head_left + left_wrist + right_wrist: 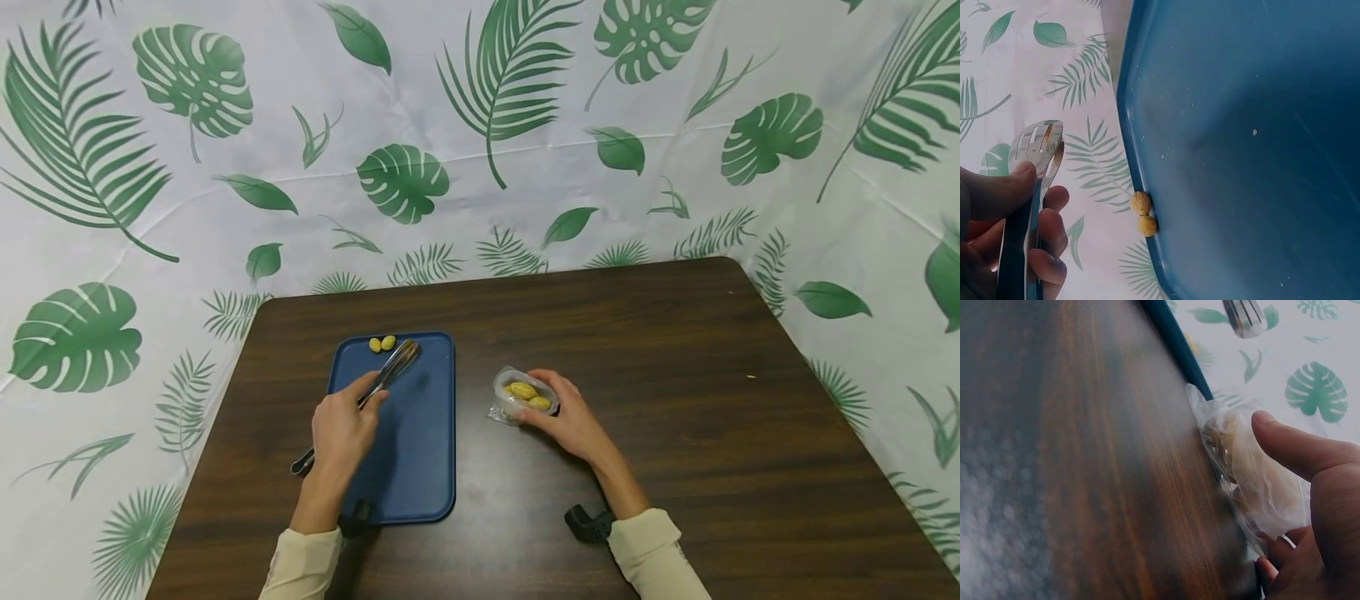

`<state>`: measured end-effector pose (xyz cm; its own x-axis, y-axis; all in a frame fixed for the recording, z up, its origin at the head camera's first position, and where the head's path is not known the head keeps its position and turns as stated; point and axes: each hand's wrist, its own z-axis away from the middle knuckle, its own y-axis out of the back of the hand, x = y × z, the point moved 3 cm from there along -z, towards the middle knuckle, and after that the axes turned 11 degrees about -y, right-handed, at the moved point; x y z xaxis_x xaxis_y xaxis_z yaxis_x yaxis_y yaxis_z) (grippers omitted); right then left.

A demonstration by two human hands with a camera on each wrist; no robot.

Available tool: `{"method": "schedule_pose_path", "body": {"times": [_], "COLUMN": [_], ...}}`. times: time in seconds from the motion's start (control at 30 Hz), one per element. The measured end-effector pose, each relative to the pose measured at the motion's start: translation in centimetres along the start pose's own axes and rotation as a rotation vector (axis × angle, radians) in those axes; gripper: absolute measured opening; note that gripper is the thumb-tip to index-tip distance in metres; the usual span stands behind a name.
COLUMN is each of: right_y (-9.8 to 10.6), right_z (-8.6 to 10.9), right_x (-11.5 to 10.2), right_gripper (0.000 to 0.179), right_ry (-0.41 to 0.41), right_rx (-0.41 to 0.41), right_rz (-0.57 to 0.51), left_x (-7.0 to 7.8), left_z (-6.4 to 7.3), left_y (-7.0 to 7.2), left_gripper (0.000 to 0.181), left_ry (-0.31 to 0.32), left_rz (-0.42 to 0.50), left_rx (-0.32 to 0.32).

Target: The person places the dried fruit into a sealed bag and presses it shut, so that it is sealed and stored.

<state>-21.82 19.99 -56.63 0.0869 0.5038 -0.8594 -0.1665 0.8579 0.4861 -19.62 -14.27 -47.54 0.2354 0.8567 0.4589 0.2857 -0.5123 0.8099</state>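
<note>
The left hand [341,429] grips metal tongs [397,365] above the blue tray [412,450], near two yellow pieces [387,342] at its far edge. The right hand's [567,421] fingers curl around a translucent container [508,407] of yellow lumps [523,390], right of the tray.

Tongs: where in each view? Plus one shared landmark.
Head: tongs left of centre, held in the left hand.
Left wrist: tongs at lower left, slotted tip up.
Right wrist: only the slotted tip, at the top edge, right of centre.
Shared landmark: blue tray; right wrist shows just its edge.
</note>
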Motion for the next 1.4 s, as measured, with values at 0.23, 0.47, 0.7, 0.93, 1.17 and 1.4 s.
{"method": "schedule_pose_path", "body": {"times": [0.23,0.47,0.7,0.93,1.17,1.4], "right_y": [0.1,0.1,0.1,0.1,0.1,0.1], "right_z": [0.0,-0.1,-0.2,-0.2,-0.1,0.0], "right_x": [-0.2,-0.2,-0.2,-0.2,-0.3,-0.2], "right_gripper": [0.068,0.068,0.068,0.068,0.068,0.069], "right_ry": [0.001,0.001,0.015,0.005,0.006,-0.004], "right_rx": [0.009,0.013,0.015,0.006,0.009,0.011], "right_rz": [0.003,0.012,0.003,-0.001,0.003,0.002], "left_x": [0.7,1.3,2.1,2.8,3.8,4.9], "left_z": [-0.2,-0.3,-0.3,-0.2,0.0,0.1], "left_y": [-0.4,-0.8,-1.2,-1.8,-2.5,-3.1], "left_gripper": [0.035,0.033,0.034,0.033,0.03,0.031], "left_ry": [-0.039,-0.056,-0.08,-0.095,-0.149,-0.186], "left_rz": [0.016,0.04,0.084,0.105,0.12,0.141], "left_rx": [0.018,0.003,0.003,0.0,0.013,-0.002]}}
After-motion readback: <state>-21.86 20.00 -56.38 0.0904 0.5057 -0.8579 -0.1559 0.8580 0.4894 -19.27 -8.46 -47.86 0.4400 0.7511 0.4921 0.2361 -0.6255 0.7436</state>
